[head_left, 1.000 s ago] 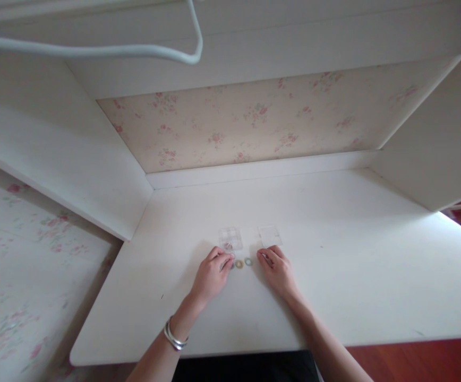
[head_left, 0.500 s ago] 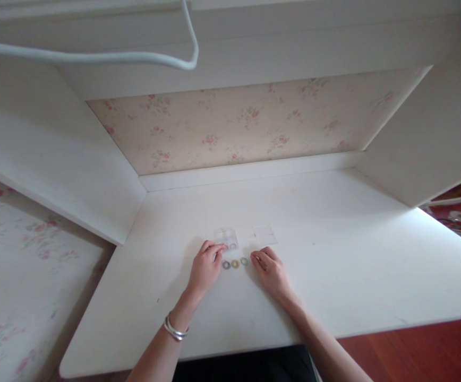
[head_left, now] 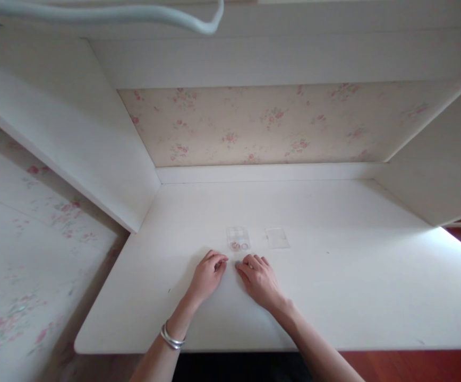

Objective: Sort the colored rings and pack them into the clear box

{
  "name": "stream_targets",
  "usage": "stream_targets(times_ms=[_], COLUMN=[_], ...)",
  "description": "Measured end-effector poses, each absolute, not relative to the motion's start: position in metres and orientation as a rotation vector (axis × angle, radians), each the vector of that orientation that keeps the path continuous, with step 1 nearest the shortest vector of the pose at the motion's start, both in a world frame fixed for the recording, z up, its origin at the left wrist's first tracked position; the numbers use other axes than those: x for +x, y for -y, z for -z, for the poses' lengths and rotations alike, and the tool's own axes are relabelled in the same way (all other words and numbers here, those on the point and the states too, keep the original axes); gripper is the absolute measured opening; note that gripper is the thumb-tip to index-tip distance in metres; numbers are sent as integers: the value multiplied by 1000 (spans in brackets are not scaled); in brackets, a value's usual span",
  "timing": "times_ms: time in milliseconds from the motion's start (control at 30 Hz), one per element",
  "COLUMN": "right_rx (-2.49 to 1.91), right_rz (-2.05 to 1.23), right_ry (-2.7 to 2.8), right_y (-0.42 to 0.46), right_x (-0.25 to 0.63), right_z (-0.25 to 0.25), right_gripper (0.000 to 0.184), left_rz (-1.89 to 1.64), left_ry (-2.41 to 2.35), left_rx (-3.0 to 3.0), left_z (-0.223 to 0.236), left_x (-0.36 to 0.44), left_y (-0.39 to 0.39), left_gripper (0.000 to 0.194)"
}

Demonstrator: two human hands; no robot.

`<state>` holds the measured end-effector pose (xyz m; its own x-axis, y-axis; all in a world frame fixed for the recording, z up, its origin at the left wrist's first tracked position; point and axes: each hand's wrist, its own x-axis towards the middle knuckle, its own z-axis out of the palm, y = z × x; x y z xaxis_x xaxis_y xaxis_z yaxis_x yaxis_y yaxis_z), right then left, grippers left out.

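My left hand (head_left: 208, 275) rests on the white desk (head_left: 334, 276) with its fingers curled together; what they hold, if anything, is hidden. My right hand (head_left: 259, 280) lies just to the right of it, fingers bent and pressed down on the desk. A small greyish ring (head_left: 237, 263) peeks out at its fingertips, between the two hands. Just beyond the hands sits a small clear compartment box (head_left: 238, 238) with two rings in its near compartments. Its flat clear lid (head_left: 277, 237) lies to the right.
The desk is set in a white alcove with floral wallpaper (head_left: 278, 124) behind and white side panels. A white cord (head_left: 198, 21) hangs across the top. Silver bangles (head_left: 170, 338) circle my left wrist. Red-brown floor shows at lower right.
My right hand slid left over the spot where the loose rings lay and now covers it. My left hand drew back from the box, which now shows a second ring. The view shifted.
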<state>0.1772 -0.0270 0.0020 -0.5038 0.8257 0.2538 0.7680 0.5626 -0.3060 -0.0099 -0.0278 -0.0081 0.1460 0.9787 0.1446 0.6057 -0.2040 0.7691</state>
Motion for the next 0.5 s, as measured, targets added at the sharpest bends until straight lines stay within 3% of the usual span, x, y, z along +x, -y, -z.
stream_targets(times_ms=[500], right_rx=[-1392], right_rz=[-239], right_ry=[2385], right_y=[28], right_x=[169], right_z=[5], right_gripper=[20], left_rz=[-863], left_ry=[-1524], left_rx=[1942], left_z=[9], left_x=[-10], left_y=[32], left_gripper=[18])
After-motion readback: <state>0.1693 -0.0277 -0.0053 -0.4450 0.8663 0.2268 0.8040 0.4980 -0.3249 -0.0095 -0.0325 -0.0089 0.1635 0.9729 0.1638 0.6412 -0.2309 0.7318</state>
